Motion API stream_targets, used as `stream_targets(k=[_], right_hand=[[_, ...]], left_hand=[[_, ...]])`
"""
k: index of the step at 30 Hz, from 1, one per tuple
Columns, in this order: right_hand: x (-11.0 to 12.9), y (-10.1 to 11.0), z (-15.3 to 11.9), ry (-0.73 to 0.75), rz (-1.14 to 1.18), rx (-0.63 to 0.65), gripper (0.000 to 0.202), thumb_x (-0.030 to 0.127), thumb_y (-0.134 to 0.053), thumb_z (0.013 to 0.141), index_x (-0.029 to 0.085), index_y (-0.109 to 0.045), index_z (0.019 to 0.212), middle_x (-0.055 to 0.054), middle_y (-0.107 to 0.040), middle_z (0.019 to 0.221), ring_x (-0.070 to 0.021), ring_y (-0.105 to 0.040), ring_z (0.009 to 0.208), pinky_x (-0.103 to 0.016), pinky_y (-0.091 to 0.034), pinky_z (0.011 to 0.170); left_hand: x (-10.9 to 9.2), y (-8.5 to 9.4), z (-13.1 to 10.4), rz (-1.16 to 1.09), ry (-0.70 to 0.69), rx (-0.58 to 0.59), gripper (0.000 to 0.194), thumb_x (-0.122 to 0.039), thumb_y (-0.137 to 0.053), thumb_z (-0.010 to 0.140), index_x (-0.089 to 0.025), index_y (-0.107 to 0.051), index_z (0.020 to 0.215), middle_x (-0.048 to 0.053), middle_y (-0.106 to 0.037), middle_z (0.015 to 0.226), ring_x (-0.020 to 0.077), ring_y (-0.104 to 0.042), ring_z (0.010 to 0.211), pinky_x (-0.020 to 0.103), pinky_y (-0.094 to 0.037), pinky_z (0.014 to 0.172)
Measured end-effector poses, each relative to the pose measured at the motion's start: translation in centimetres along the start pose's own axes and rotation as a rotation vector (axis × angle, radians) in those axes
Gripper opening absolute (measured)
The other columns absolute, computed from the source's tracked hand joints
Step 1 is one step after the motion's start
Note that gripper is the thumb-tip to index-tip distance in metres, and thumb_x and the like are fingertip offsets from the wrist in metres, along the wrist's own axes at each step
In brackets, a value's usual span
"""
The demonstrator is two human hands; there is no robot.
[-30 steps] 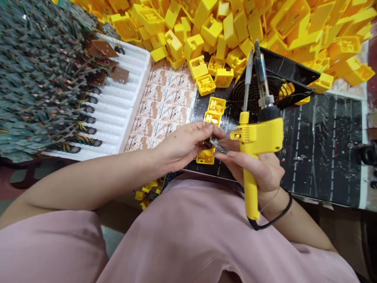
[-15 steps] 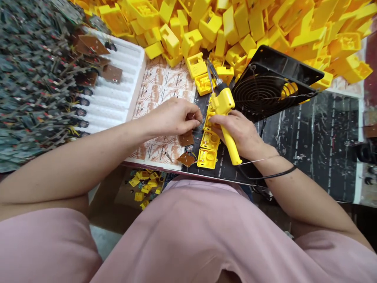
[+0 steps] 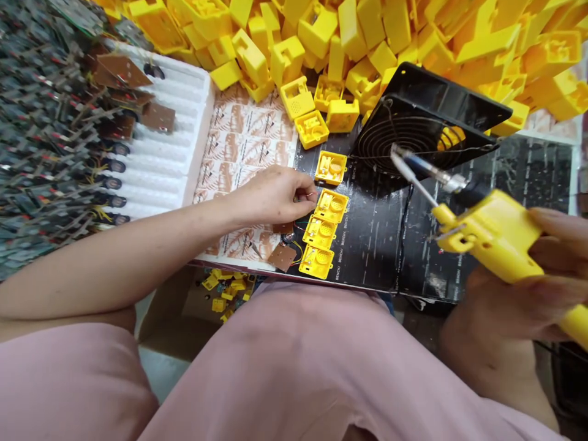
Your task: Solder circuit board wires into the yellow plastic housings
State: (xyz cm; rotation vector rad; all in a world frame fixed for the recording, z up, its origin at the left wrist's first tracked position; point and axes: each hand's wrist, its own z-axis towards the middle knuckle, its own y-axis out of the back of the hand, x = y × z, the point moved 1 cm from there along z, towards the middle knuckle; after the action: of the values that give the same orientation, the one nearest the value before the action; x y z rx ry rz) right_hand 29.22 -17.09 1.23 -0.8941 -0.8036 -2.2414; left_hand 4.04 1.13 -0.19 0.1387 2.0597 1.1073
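A yellow soldering gun (image 3: 487,233) with a metal tip and feed tube is gripped in my right hand (image 3: 528,288), raised high at the right and close to the camera. My left hand (image 3: 285,195) has its fingers pinched together at the left side of the row of small yellow cases (image 3: 331,205); what they hold is mostly hidden, perhaps a thin wire end. Below that hand lie a brown circuit board (image 3: 282,257) and a small round part (image 3: 288,237), with thin wires running to the nearest yellow cases.
Yellow cases (image 3: 316,30) are heaped along the back. A black fan (image 3: 413,128) with a wire guard leans on the black mat (image 3: 372,245). At left, a white foam tray (image 3: 184,141) stands beside many stacked circuit boards (image 3: 50,141). A cardboard box (image 3: 169,318) sits below the edge.
My right hand has lifted the soldering gun away from the yellow cases, to the right and toward the camera. My left hand stays pinched near the cases.
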Motion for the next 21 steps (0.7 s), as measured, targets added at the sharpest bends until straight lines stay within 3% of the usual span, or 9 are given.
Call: stream_targets(k=[2, 4, 7, 9, 11, 15, 18, 21], right_hand=[[-1.5, -0.3, -0.4, 0.099, 0.038, -0.219, 0.05, 0.068, -0.06, 0.1, 0.025, -0.084, 0.108, -0.004, -0.072, 0.084, -0.0169, -0.066, 0.061, -0.031, -0.047, 0.045], [-2.6, -0.8, -0.9, 0.062, 0.033, -0.247, 0.045, 0.061, -0.061, 0.101, 0.023, -0.086, 0.097, -0.003, -0.072, 0.077, -0.0159, -0.063, 0.057, -0.029, -0.044, 0.044], [-2.3, -1.2, -1.9, -0.037, -0.054, -0.033, 0.02, 0.041, -0.074, 0.097, 0.027, -0.083, 0.108, -0.002, -0.079, 0.088, -0.0151, -0.067, 0.063, -0.028, -0.046, 0.047], [-1.4, -1.3, -2.5, -0.018, -0.049, 0.129, 0.033, 0.032, -0.08, 0.092, 0.031, -0.077, 0.125, -0.001, -0.081, 0.105, -0.014, -0.07, 0.068, -0.027, -0.049, 0.048], [-0.7, -1.4, -2.6, 0.032, 0.012, 0.221, 0.048, 0.023, -0.083, 0.088, 0.032, -0.071, 0.134, 0.0, -0.08, 0.11, -0.0137, -0.072, 0.072, -0.026, -0.055, 0.052], [-0.1, -1.8, -1.8, 0.109, 0.096, 0.32, 0.045, 0.008, -0.083, 0.082, 0.028, -0.073, 0.122, 0.0, -0.078, 0.09, -0.0167, -0.075, 0.074, -0.028, -0.062, 0.059], [0.2, -2.1, -1.3, 0.163, 0.095, 0.361, 0.036, 0.006, -0.084, 0.08, 0.026, -0.071, 0.108, 0.001, -0.076, 0.084, -0.0172, -0.074, 0.07, -0.028, -0.06, 0.054], [0.5, -2.0, -1.2, 0.126, 0.035, 0.321, 0.03, 0.009, -0.083, 0.083, 0.028, -0.069, 0.1, 0.001, -0.075, 0.081, -0.0187, -0.073, 0.069, -0.032, -0.059, 0.052]], left_hand=[[-0.3, 0.0, 0.1, 0.002, 0.019, 0.002, 0.014, -0.019, -0.065, 0.081, -0.017, -0.078, 0.085, -0.003, -0.074, 0.073, 0.0122, -0.066, 0.067, 0.024, -0.043, 0.069], [-0.6, -0.1, 0.1, 0.016, 0.039, 0.01, 0.014, -0.019, -0.065, 0.081, -0.017, -0.078, 0.085, -0.002, -0.075, 0.075, 0.0127, -0.067, 0.069, 0.024, -0.043, 0.07], [-1.1, -0.1, 0.3, 0.046, 0.058, 0.02, 0.013, -0.019, -0.065, 0.081, -0.016, -0.077, 0.085, -0.001, -0.077, 0.079, 0.0138, -0.068, 0.073, 0.025, -0.044, 0.071], [-1.2, -0.1, 0.3, 0.05, 0.056, 0.019, 0.012, -0.018, -0.065, 0.081, -0.016, -0.076, 0.085, -0.001, -0.076, 0.079, 0.0138, -0.068, 0.074, 0.025, -0.044, 0.072], [-1.4, -0.1, 0.4, 0.055, 0.062, 0.022, 0.012, -0.018, -0.064, 0.081, -0.017, -0.076, 0.084, -0.002, -0.076, 0.079, 0.0138, -0.068, 0.075, 0.025, -0.044, 0.072], [-1.8, 0.0, 0.5, 0.12, 0.078, 0.041, 0.012, -0.019, -0.065, 0.08, -0.016, -0.075, 0.084, 0.0, -0.076, 0.083, 0.0154, -0.069, 0.078, 0.026, -0.047, 0.075], [-2.0, 0.2, 0.7, 0.162, 0.046, 0.026, 0.012, -0.019, -0.063, 0.078, -0.017, -0.075, 0.079, 0.001, -0.076, 0.086, 0.0161, -0.069, 0.079, 0.027, -0.049, 0.078], [-1.8, 0.4, 1.0, 0.148, 0.027, -0.022, 0.012, -0.02, -0.062, 0.075, -0.018, -0.074, 0.076, 0.0, -0.074, 0.081, 0.0168, -0.069, 0.079, 0.028, -0.051, 0.08]])
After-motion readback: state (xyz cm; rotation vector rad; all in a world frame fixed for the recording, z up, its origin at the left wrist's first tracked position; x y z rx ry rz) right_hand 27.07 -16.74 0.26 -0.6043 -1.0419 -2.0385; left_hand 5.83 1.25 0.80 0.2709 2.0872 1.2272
